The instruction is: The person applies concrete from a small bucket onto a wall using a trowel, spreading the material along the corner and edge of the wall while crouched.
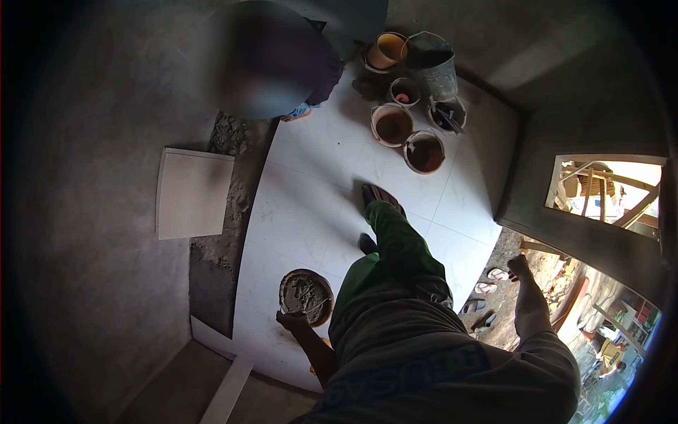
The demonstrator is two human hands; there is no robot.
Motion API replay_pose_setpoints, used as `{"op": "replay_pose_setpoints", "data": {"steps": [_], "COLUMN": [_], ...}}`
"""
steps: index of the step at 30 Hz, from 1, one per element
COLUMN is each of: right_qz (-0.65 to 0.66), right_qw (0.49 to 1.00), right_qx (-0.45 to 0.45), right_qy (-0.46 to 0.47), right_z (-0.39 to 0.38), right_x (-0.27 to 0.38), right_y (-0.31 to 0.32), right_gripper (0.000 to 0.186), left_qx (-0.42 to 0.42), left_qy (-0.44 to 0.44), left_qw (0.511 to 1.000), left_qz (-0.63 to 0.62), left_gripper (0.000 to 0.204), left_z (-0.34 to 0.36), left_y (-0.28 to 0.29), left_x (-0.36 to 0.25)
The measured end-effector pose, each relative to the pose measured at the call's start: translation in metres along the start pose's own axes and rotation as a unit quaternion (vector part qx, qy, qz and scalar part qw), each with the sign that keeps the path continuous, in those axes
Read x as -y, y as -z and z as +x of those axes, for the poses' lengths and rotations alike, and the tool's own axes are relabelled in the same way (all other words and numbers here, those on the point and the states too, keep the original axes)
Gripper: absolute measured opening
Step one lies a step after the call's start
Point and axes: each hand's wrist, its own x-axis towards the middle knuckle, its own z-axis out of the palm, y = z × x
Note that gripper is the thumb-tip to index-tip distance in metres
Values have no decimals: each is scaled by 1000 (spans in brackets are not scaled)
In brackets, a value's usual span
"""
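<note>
My left hand (291, 319) is closed on the handle of a round bucket (319, 311) of wet grey mortar at the lower left, over the white tiles. Out to the right, near the doorway, my right hand (518, 267) has its fingers curled, with nothing visible in them. My green-trousered legs (392, 240) and feet in sandals are on the tiled floor (296, 184).
Several buckets (392, 126) cluster at the top right of the floor. A person (311, 63) crouches at top left. Spare tiles (194, 194) rest beside a rough mortar strip (233, 141). At right are a window opening (604, 191) and a doorway with several sandals (486, 288) outside.
</note>
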Motion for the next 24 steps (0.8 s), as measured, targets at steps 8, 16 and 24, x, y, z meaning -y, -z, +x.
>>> {"op": "replay_pose_setpoints", "data": {"steps": [8,16,24], "right_qz": [12,157,-31], "right_qw": [980,930,892], "right_qx": [-76,-118,-171], "right_qy": [183,310,417], "right_z": [87,-45,-91], "right_x": [203,470,420], "right_y": [62,90,8], "right_gripper": [24,17,21], "left_qx": [46,129,234], "left_qy": [85,60,-615], "left_qw": [990,978,716], "left_qz": [-100,-154,232], "left_gripper": [67,45,83], "left_z": [35,63,17], "left_y": [-126,-299,-452], "left_x": [-106,-274,-408]}}
